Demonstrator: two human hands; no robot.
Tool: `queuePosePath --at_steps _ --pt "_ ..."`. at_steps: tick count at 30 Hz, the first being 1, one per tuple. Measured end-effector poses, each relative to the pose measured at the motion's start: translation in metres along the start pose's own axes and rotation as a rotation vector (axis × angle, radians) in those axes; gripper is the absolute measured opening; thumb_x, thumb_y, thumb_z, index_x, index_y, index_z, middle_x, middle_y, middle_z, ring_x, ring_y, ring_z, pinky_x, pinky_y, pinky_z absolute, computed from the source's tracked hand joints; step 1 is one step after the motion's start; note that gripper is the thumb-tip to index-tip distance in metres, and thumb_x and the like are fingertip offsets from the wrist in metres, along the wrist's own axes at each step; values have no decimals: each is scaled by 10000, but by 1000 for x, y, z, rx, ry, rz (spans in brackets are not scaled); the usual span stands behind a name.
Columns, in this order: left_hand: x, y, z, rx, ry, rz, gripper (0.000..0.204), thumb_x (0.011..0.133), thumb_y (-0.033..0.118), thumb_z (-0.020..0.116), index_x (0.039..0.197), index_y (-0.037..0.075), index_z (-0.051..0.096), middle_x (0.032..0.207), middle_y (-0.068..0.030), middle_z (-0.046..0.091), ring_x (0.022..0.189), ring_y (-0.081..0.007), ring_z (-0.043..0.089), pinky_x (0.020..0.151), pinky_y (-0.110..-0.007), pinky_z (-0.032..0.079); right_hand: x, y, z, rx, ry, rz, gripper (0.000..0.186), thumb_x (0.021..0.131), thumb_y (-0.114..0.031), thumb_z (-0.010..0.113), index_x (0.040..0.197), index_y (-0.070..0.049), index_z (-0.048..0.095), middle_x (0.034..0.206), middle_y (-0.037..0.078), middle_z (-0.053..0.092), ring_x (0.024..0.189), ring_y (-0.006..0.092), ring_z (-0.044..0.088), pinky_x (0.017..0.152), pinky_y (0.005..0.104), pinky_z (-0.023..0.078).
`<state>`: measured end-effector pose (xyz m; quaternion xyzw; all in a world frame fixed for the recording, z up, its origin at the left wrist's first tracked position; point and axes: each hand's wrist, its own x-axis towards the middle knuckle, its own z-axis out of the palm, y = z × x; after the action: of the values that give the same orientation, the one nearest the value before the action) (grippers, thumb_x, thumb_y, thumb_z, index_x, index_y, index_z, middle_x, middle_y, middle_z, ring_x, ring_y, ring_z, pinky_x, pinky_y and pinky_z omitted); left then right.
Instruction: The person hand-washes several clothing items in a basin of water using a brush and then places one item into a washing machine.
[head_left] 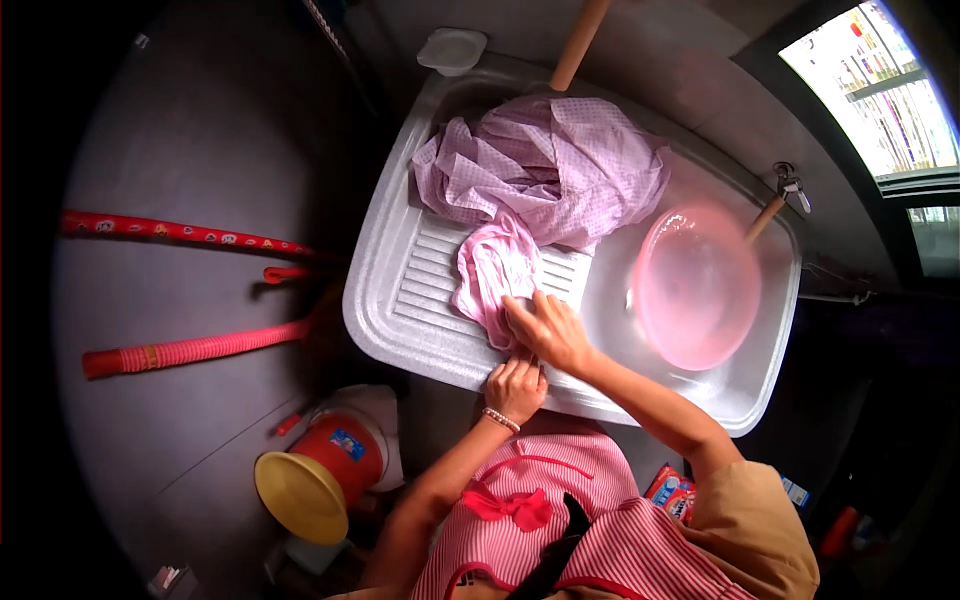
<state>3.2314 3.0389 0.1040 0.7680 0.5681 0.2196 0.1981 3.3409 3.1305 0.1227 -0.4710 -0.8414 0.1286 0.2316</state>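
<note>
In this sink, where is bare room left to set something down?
Bare ribbed board lies left of the pink cloth, by the sink rim. A small flat patch sits between the right hand and the pink basin. The back is crowded with the checked cloth; both hands fill the front edge.

— What holds everything here?

— A white laundry sink (400,330) with a ribbed washboard slope (430,275) moulded into its left half.

— And what lies on it?

— A crumpled lilac checked garment (560,165) is heaped across the upper part, and a pink cloth (495,270) trails down from it over the ribs. To the right, a translucent pink basin (695,285) sits in the sink's deeper part, apart from the fabric.
</note>
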Motion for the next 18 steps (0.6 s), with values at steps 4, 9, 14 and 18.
queuePosePath --at_steps 4,9,14,18 --pt "9 10 4 4 67 89 223 746 127 551 912 -4 624 997 -126 624 964 -239 595 720 -338 487 81 51 32 -196 125 325 261 781 -251 576 1021 -169 517 797 153 499 689 327 549 543 436 460" --pt "6 0 -9 -113 53 31 380 790 160 523 1158 67 548 1153 -171 541 1039 -301 536 853 -379 434 89 51 34 6 100 301 341 782 -318 586 1084 -184 503 795 151 492 735 345 560 606 453 465" --pt "23 26 -70 6 87 36 436 736 80 584 1168 130 563 1242 -151 456 1121 -294 436 984 -444 277 88 54 34 -26 127 333 310 782 -306 582 1052 -175 502 788 158 497 715 352 565 586 453 464" --pt "24 30 -91 217 240 183 421 691 65 620 1091 196 622 1202 -135 478 1108 -305 424 1009 -492 207 86 53 36 -38 133 328 327 777 -302 584 1065 -174 498 799 150 497 713 344 568 582 448 470"
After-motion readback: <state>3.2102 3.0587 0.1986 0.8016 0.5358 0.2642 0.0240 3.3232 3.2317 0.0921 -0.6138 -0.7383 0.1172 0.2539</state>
